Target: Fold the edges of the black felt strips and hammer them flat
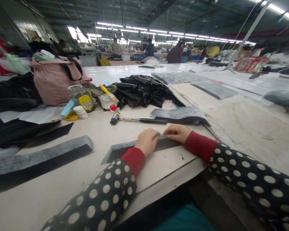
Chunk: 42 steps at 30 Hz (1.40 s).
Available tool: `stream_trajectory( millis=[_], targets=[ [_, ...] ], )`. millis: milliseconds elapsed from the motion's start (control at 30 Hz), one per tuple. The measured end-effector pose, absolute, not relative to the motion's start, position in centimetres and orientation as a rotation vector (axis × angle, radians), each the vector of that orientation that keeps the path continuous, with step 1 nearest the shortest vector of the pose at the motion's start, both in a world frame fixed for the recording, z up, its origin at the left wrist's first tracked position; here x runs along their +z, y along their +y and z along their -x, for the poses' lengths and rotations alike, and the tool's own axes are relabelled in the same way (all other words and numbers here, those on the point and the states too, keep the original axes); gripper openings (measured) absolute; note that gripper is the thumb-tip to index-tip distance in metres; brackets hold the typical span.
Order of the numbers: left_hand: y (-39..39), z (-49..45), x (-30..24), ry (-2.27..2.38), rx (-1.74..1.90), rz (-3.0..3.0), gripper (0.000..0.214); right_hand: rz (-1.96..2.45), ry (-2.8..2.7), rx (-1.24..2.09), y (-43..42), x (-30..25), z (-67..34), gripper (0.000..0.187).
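Note:
A grey and black fabric strip (121,148) lies on the table in front of me, its far edge folded or raised. My left hand (147,141) is closed on that edge near its middle, fingers bent over it. Just to the right, my right hand (177,133) pinches the same edge, the two hands' fingertips nearly meeting. Both hands cover part of the strip. Beyond them lies a small hammer (153,121) with a black grip. Another grey strip (180,114) rests behind my right hand.
A long grey and black strip (43,155) lies at left. Farther back are a heap of black pieces (143,89), a yellow-handled brush (108,92), a glass jar (83,98), a white tub (80,112) and a pink bag (54,80). People work in the background.

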State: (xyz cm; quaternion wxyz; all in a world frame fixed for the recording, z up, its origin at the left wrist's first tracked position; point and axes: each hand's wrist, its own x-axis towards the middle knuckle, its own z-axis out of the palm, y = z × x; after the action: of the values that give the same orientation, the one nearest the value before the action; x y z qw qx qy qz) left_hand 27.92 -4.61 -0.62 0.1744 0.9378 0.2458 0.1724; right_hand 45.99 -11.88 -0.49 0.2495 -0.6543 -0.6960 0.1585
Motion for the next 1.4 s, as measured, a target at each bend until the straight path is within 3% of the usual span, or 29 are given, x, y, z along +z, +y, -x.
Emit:
stream_trajectory(
  millis=[500,900,1000,1200,1400],
  targets=[
    [-4.8,-27.8,-0.7,0.679,0.535,-2.68,0.022,1.502,-2.124,0.095,-12.4,-0.6,-45.9,0.013],
    [-5.5,-27.2,0.7,0.489,0.34,-3.049,0.025,1.618,-2.451,-0.279,-13.7,0.2,-44.0,0.026],
    [-5.7,-27.0,0.7,0.439,0.321,-3.091,0.025,1.646,-2.426,-0.218,-13.7,0.3,-44.2,0.025],
    [-5.7,-27.0,0.5,0.442,0.324,-3.092,0.023,1.745,-2.037,0.276,-13.2,0.2,-47.0,0.027],
    [-5.7,-27.1,0.6,0.479,0.302,-3.09,0.022,1.742,-2.068,0.286,-13.2,0.2,-47.8,0.028]
  ],
)
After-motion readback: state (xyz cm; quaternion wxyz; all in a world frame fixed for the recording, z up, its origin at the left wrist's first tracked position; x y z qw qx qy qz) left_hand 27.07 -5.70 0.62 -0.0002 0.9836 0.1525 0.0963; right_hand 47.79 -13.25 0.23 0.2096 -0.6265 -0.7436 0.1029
